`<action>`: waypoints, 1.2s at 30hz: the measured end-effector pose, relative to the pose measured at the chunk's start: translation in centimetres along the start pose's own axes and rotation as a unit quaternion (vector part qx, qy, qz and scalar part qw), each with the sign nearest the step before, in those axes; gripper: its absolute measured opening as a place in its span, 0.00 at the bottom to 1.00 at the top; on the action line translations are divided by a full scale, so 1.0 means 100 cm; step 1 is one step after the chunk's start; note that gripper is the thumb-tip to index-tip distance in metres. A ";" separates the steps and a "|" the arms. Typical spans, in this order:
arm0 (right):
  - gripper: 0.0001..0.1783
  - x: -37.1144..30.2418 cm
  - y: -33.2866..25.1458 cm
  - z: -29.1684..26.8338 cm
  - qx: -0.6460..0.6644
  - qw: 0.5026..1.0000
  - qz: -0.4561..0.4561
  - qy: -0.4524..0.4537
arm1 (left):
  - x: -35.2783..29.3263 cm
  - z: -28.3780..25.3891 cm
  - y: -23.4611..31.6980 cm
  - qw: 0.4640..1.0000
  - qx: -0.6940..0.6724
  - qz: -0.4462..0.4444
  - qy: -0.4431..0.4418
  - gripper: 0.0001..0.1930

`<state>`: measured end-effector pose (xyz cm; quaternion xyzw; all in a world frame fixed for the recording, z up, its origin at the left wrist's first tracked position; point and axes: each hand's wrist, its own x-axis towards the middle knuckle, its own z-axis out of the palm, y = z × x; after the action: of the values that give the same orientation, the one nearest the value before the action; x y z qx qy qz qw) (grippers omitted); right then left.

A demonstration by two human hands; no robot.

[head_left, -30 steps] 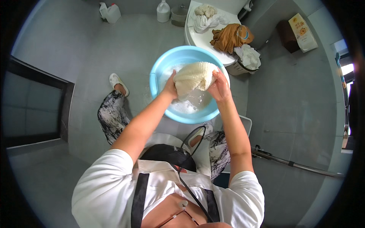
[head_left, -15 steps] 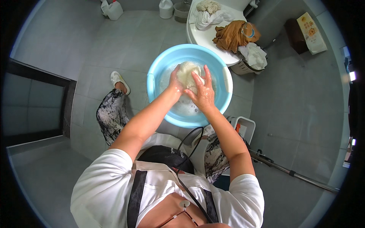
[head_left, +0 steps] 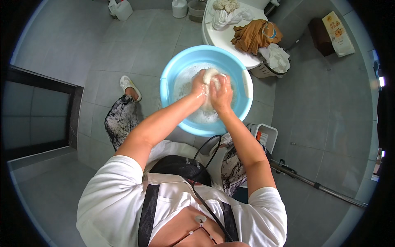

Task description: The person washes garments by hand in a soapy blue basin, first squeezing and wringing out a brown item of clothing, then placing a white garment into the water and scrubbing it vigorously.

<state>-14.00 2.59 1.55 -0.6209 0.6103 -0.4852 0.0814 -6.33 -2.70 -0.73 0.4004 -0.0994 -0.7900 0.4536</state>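
Observation:
Over the soapy water (head_left: 184, 84) of a light blue basin (head_left: 236, 64), both my hands squeeze a wet, cream-white cloth (head_left: 210, 74) between them. My left hand (head_left: 199, 85) presses on its left side. From the right, my right hand (head_left: 221, 94) wraps its fingers round it. A folded bulge of the cloth shows above the fingers, while much of the rest is hidden between my palms. Foam floats around my wrists.
Beyond the basin a white toilet (head_left: 224, 37) bears a brown cloth (head_left: 252, 36) and white cloths (head_left: 227, 17). Beside it stands a basket with white cloth (head_left: 275, 57). White jugs (head_left: 179, 8) stand by the back wall. A metal pole (head_left: 329, 191) lies to the right.
My hands have closed in on the cloth, pressing it together. The right hand's spread fingers are now wrapped round it, and the cloth has been squeezed into a narrower bundle.

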 end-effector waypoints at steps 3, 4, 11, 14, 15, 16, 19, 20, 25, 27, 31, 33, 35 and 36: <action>0.08 0.003 0.004 0.000 0.014 0.999 0.030 0.026 | -0.012 0.003 -0.007 0.999 0.022 0.042 0.006 0.17; 0.08 0.005 0.005 -0.001 0.041 0.996 0.072 0.027 | -0.017 0.003 -0.007 0.997 0.048 0.063 -0.005 0.17; 0.17 0.019 0.032 -0.026 0.119 0.981 0.139 -0.069 | -0.003 -0.020 0.005 0.949 0.258 0.182 -0.002 0.21; 0.25 0.026 0.040 -0.053 0.197 0.970 0.106 -0.096 | -0.016 -0.027 0.040 0.922 0.320 0.214 0.050 0.23; 0.26 0.028 0.038 -0.061 0.181 0.976 0.070 -0.097 | -0.015 -0.033 0.050 0.905 0.349 0.238 0.052 0.24; 0.26 0.026 0.041 -0.067 0.168 0.977 0.080 -0.106 | -0.020 -0.034 0.059 0.900 0.352 0.248 0.059 0.24; 0.25 0.024 0.050 -0.081 0.122 0.979 0.099 -0.130 | -0.012 -0.041 0.079 0.899 0.334 0.285 0.007 0.22; 0.24 0.024 0.052 -0.084 0.101 0.982 0.094 -0.131 | -0.010 -0.042 0.083 0.885 0.346 0.311 0.001 0.21; 0.20 0.031 0.051 -0.089 0.041 0.982 0.152 -0.106 | -0.010 -0.032 0.095 0.795 0.435 0.423 -0.020 0.17; 0.18 0.030 0.051 -0.092 0.022 0.963 0.183 -0.194 | -0.009 -0.038 0.099 0.712 0.551 0.431 -0.062 0.15; 0.15 0.015 0.046 -0.087 -0.076 0.935 0.113 -0.326 | -0.013 -0.062 0.094 0.592 0.721 0.335 -0.132 0.15; 0.14 0.011 0.046 -0.080 -0.098 0.905 0.102 -0.401 | -0.023 -0.066 0.087 0.555 0.796 0.218 -0.101 0.16; 0.14 0.005 0.050 -0.073 -0.123 0.868 0.112 -0.468 | -0.032 -0.065 0.078 0.485 0.849 0.187 -0.092 0.17; 0.16 0.005 0.053 -0.069 -0.133 0.853 0.137 -0.485 | -0.034 -0.062 0.078 0.488 0.853 0.161 -0.086 0.19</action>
<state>-22.55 4.29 1.67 -0.6928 0.6307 -0.0204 0.3491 4.02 -3.10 1.11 0.4982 -0.8264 -0.2624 -0.0016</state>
